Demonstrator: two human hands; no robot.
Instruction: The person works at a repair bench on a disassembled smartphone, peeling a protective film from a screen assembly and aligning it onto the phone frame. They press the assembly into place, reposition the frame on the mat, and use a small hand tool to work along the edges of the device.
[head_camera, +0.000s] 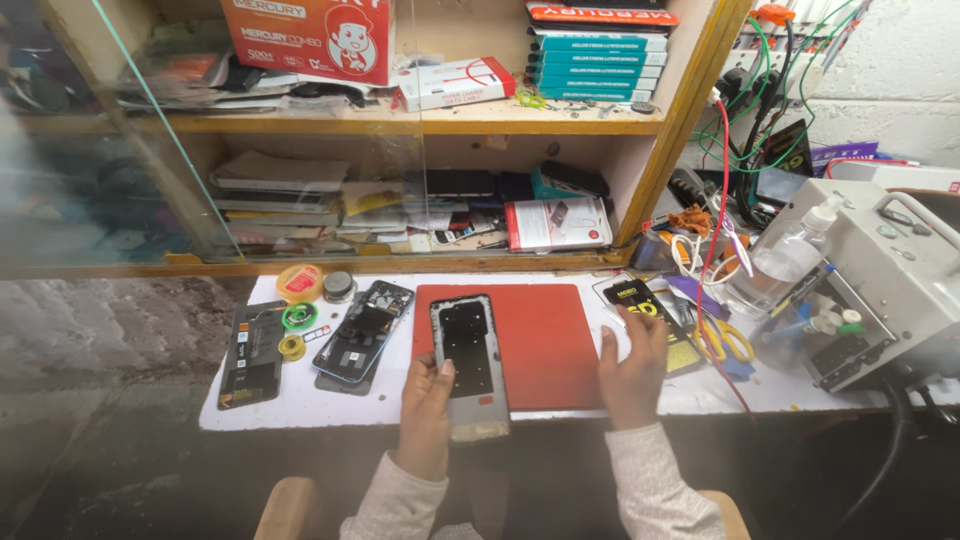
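1. Wooden shelving fills the upper half of the frame, packed with boxes, papers and stacked teal cartons behind a glass pane (150, 140); below it I see a white work surface (560, 405) running across the middle.
2. At the centre of that surface lies a red mat (545, 340).
3. My left hand (427, 415), at lower centre, is closed around a phone frame (468, 365), thumb on its left edge; the frame is dark with a grey lower end, lying lengthwise over the mat's left edge and reaching past the front of the surface.
4. My right hand (632, 370), right of centre, rests palm down with fingers loosely spread at the mat's right edge, touching a small white object (616, 340); I cannot tell whether it grips it.
5. Just beyond the right hand lies a black and yellow packet (655, 320), with yellow-handled scissors (725, 340) to its right.
6. Left of the mat sits an opened phone (362, 330), and further left a dark phone panel (252, 355).
7. Between those two I see small tape rolls (298, 317), green and yellow, with a larger yellow and red roll (300, 282) above.
8. At the right of the frame stands a clear pump bottle (785, 260) beside a grey machine (880, 280), with tangled wires (750, 110) above.
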